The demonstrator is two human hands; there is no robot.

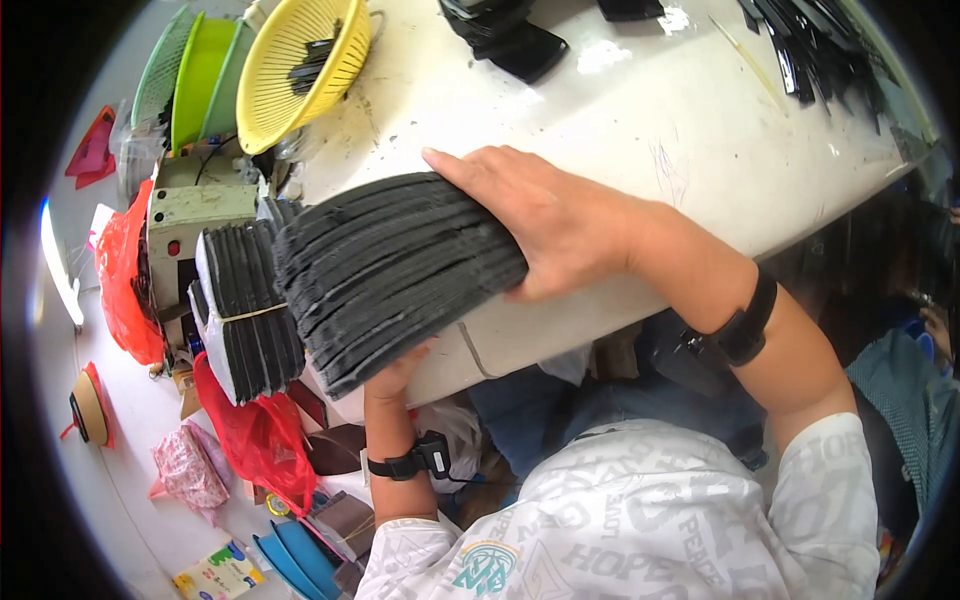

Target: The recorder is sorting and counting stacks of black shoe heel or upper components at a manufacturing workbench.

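Observation:
A thick stack of dark grey, layered sheets (390, 270) is held between my hands above the table's left edge. My right hand (550, 215) grips its right end, thumb and fingers spread round the stack. Under its lower edge, my left hand (398, 372) supports it; the stack hides most of those fingers. Just left of it stands a second bundle of similar dark sheets (250, 310) with a pale band round it. Whether the two bundles touch, I cannot tell.
On the white table (600, 130), a yellow basket (262, 80) holds dark strips. Glossy black pieces (505, 45) lie at the far side, and more black strips (820, 60) at far right. A greenish metal machine (205, 215) and red plastic bags (255, 435) are at left.

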